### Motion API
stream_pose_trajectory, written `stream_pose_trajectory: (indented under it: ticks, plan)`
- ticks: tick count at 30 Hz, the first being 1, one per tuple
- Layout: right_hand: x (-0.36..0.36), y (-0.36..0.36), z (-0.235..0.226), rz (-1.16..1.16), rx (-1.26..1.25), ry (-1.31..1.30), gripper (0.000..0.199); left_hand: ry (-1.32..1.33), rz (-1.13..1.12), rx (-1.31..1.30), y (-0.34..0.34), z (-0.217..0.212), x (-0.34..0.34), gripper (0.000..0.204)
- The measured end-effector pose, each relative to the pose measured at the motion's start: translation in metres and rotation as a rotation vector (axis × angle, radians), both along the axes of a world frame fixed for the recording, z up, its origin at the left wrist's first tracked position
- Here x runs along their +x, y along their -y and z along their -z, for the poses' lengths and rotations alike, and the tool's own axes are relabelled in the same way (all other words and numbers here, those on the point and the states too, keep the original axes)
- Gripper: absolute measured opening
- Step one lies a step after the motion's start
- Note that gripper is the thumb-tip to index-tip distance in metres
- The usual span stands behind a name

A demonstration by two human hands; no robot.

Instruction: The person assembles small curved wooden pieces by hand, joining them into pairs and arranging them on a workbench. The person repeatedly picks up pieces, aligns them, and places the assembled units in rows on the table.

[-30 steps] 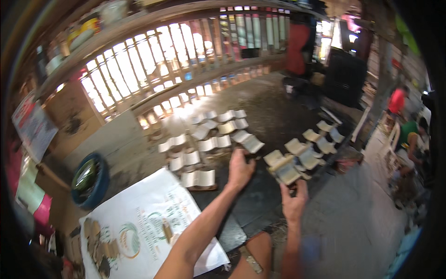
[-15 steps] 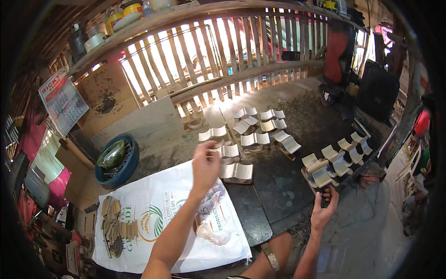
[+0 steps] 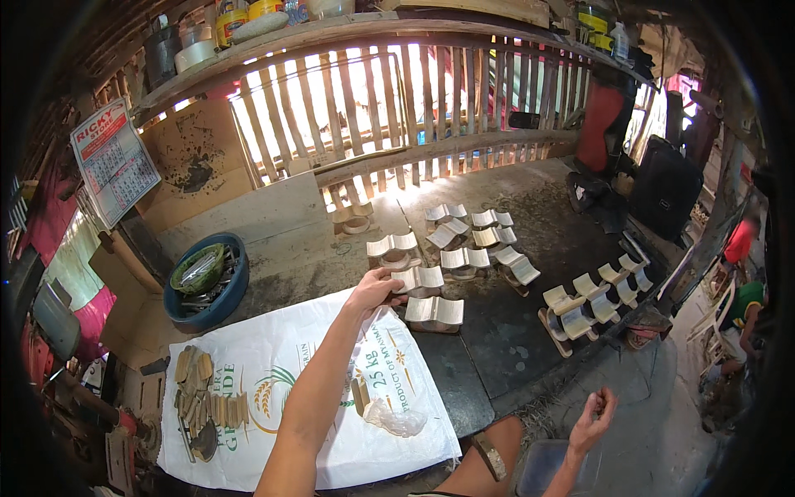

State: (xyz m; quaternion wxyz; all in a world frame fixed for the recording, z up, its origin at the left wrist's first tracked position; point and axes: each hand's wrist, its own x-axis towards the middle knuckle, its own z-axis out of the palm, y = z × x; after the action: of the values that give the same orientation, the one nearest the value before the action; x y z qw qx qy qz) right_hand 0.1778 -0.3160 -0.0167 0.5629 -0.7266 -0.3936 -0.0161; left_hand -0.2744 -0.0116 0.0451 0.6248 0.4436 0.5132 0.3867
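My left hand reaches across the white printed sack. Its closed fingers are at the left end of a pale wavy piece that rests on a round base; the fingertips are partly hidden. Just in front of it stands a similar wavy piece, and behind it another. My right hand hangs low at the right, off the table, with fingers loosely bent and apart and nothing visible in them. Below it is a clear plastic container.
More wavy pieces stand mid-table, with a joined row at the right edge. On the sack lie small brown pieces and a crumpled plastic bag. A blue basin stands at left. People sit beyond the right side.
My left hand has come down from above onto the left end of the wavy piece. My right hand has left the row at the right and dropped lower, nearer me. The view has shifted slightly.
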Motion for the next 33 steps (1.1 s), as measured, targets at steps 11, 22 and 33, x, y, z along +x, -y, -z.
stream_pose_trajectory:
  ticks: [11,22,33]
  plan:
    - [-0.041,0.032,-0.029,-0.055,-0.063,-0.083,0.024,0.137,-0.22,0.39,0.057,-0.025,-0.027,0.041]
    - [-0.218,0.03,-0.102,-0.868,-0.098,-0.446,0.028,0.291,-0.36,0.078,0.327,-0.051,-0.109,0.04]
    - [-0.337,0.017,-0.076,-1.398,-0.66,-0.848,0.061,0.194,-0.374,-0.057,0.41,-0.007,-0.118,0.042]
